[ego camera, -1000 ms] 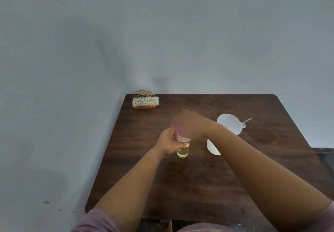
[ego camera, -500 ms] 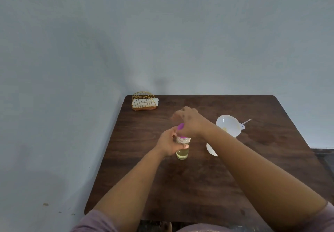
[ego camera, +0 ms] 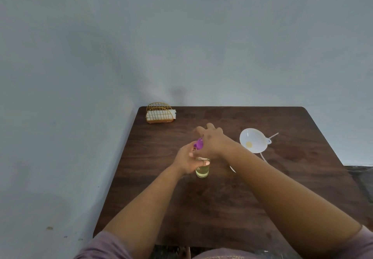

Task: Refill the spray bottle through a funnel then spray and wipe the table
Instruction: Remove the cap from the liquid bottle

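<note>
A small clear spray bottle [ego camera: 202, 171] with yellowish liquid stands upright near the middle of the dark wooden table [ego camera: 222, 208]. My left hand [ego camera: 186, 160] grips its upper body. My right hand [ego camera: 212, 142] is closed over the purple spray head [ego camera: 198, 143] on top of the bottle, fingers spread past it. A white funnel [ego camera: 253, 140] lies on its side to the right, apart from both hands. Behind my right forearm a white rim [ego camera: 232, 169] shows; the rest of that object is hidden.
A gold wire holder with white napkins [ego camera: 160, 114] sits at the table's far left corner. Grey walls close in behind and to the left. A thin white stick [ego camera: 273, 135] pokes out behind the funnel.
My right hand has turned on top of the bottle, and the purple spray head now shows at its left side. My left hand and the bottle stay in place.
</note>
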### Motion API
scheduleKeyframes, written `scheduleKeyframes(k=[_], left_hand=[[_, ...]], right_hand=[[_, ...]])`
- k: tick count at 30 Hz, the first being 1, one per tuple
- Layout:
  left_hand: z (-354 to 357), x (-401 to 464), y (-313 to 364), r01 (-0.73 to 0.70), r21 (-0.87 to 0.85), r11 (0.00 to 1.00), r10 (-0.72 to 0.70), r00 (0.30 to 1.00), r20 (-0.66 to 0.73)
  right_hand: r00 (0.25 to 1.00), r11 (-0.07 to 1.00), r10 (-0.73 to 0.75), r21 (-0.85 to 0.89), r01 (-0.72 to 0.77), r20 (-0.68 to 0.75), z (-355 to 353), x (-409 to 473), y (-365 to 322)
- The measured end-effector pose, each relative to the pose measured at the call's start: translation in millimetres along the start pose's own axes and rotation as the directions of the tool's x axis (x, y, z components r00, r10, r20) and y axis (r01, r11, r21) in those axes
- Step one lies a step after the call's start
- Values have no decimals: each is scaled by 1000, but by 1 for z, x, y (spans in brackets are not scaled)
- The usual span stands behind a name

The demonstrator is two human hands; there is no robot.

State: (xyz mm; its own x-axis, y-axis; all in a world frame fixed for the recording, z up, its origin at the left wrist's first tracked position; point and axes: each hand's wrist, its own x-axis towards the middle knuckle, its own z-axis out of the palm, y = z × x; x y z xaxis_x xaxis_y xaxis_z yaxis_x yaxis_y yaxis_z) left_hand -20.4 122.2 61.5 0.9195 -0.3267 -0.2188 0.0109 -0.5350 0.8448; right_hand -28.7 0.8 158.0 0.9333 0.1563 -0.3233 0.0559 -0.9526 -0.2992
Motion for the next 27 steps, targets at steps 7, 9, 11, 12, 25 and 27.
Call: scheduleKeyframes(k=[7, 9, 11, 12, 25, 27], left_hand=[[1, -1, -2, -10, 0, 1000, 10, 1000, -10], [1, -1, 0, 4, -7, 1000, -4, 1000, 7], [2, -2, 1, 3, -5, 1000, -3, 1000, 6], [2, -3, 1, 0, -9, 1000, 0, 1000, 0], [0, -4, 4, -22, 54, 998, 22, 1000, -9], [0, -5, 6, -29, 68, 997, 29, 1000, -4]], right_hand=[[999, 999, 41, 2, -41, -15, 10, 5, 3], [995, 998, -51, -32, 54, 90, 1, 4, 4], [985, 994, -109, 17, 108, 131, -7, 2, 6], [984, 991, -124, 62, 117, 126, -7, 1, 6], [992, 991, -87, -92, 95, 88, 9, 2, 1], [994, 993, -104, -48, 105, 14, 8, 0, 2]])
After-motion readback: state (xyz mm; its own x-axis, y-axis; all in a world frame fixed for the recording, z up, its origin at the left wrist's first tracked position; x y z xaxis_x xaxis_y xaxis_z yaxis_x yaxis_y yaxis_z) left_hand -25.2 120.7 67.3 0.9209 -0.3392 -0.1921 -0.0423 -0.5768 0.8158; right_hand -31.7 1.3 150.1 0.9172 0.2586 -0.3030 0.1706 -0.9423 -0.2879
